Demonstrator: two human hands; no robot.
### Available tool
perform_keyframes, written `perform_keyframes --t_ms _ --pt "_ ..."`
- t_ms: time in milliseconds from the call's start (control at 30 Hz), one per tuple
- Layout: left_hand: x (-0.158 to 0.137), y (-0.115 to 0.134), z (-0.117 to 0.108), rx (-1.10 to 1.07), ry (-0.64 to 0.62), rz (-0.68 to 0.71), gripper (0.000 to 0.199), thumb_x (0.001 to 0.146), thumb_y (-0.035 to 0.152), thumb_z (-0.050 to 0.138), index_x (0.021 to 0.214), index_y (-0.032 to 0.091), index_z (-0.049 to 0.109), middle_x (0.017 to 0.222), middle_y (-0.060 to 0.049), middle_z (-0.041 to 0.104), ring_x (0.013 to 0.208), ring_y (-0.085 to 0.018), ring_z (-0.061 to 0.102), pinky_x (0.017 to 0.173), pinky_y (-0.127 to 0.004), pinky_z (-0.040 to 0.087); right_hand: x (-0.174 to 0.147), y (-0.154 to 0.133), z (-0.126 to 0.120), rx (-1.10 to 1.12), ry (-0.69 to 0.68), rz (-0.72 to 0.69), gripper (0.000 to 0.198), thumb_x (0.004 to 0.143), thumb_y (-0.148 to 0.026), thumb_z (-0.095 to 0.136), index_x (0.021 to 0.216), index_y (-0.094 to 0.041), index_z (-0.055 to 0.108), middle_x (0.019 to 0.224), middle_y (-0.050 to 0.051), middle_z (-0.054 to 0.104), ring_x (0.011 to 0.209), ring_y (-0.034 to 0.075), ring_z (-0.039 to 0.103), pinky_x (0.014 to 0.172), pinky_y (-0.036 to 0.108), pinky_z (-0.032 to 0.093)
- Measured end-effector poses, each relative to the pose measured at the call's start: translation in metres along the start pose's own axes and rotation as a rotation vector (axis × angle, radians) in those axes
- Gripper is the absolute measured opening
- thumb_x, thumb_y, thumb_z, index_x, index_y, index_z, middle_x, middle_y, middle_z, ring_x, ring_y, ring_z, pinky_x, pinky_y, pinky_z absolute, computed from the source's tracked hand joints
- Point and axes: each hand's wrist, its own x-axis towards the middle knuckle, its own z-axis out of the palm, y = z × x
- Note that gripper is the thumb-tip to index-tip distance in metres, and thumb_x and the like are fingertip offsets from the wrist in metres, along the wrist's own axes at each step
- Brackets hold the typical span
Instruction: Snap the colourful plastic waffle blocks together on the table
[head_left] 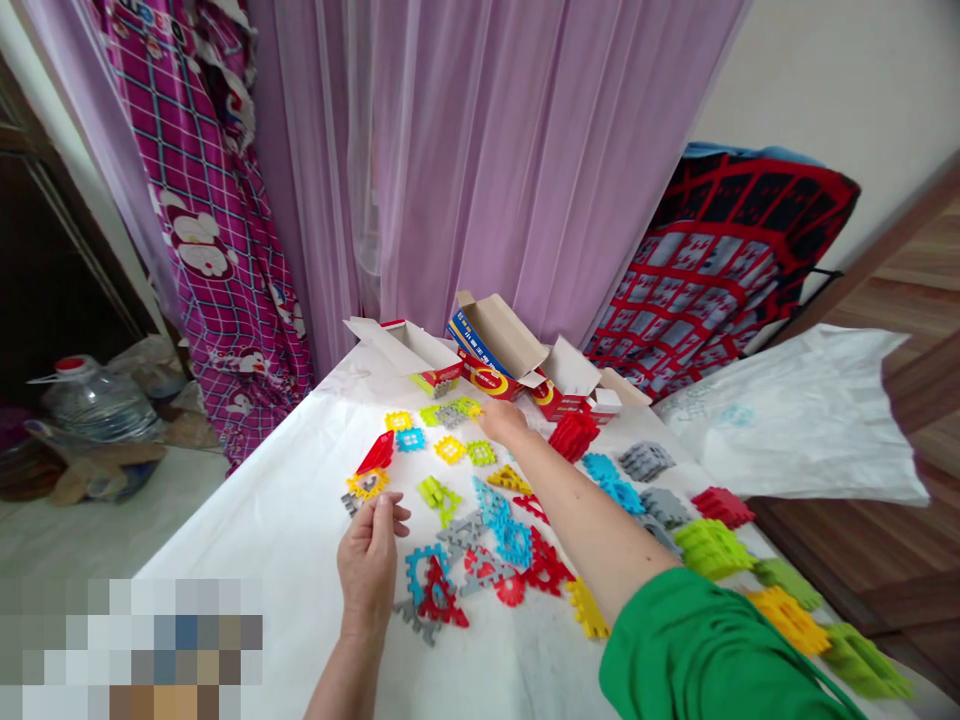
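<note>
My right hand [504, 422] reaches to the far side of the table, its fingertips closed on a small yellow toothed piece [475, 410] at the end of a row of green and grey interlocking plastic pieces [452, 412]. My left hand [370, 545] is at the near left, its fingers loosely bent and apart, with nothing visible in them. Just beyond it lies a yellow round-holed piece [367, 485] with a red piece [376, 453] behind it. Yellow squares [450, 449], a blue square [410, 440] and a green square [481, 453] lie flat between my hands.
Opened cardboard boxes [499, 340] stand along the back edge by the purple curtain [480, 150]. Loose red, blue and grey pieces [514, 540] cover the middle. Stacks of pieces [712, 548] line the right edge, near a white plastic bag [795, 420].
</note>
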Motion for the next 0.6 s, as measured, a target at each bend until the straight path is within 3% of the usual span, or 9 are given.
perform_keyframes --t_ms 200,400,500,600 --pt "0.0 0.003 0.0 0.062 -0.04 0.007 0.051 0.073 0.067 0.058 0.086 0.019 0.07 0.073 -0.004 0.07 0.056 -0.016 0.061 0.053 -0.028 0.049 -0.052 0.014 -0.012 0.447 -0.081 -0.127 0.03 0.093 -0.024 0.055 0.122 -0.017 0.062 0.096 0.007 0.076 0.079 0.014 0.072 0.064 0.02 0.055" --pt "-0.005 0.012 0.006 0.079 -0.184 0.019 0.052 0.065 0.067 0.067 0.09 0.021 0.073 0.078 -0.003 0.074 0.053 -0.015 0.061 0.055 -0.029 0.051 -0.118 0.012 0.004 1.052 -0.249 -0.222 0.035 0.085 -0.015 0.058 0.12 -0.019 0.054 0.085 0.002 0.073 0.067 0.012 0.07 0.053 0.018 0.053" --pt "-0.009 0.015 0.01 0.072 -0.287 0.009 0.056 0.062 0.07 0.068 0.087 0.02 0.074 0.069 -0.002 0.072 0.046 -0.013 0.056 0.047 -0.026 0.045 -0.14 0.009 0.014 1.091 -0.265 -0.258 0.032 0.085 -0.015 0.058 0.116 -0.02 0.055 0.075 -0.003 0.069 0.064 0.011 0.068 0.052 0.018 0.051" --pt "-0.012 0.016 0.012 0.064 -0.369 -0.016 0.059 0.057 0.071 0.07 0.08 0.018 0.073 0.049 0.003 0.061 0.039 -0.011 0.05 0.041 -0.024 0.037 -0.154 0.007 0.022 1.094 -0.27 -0.261 0.032 0.082 -0.016 0.059 0.114 -0.021 0.057 0.068 -0.006 0.066 0.06 0.012 0.067 0.052 0.019 0.051"
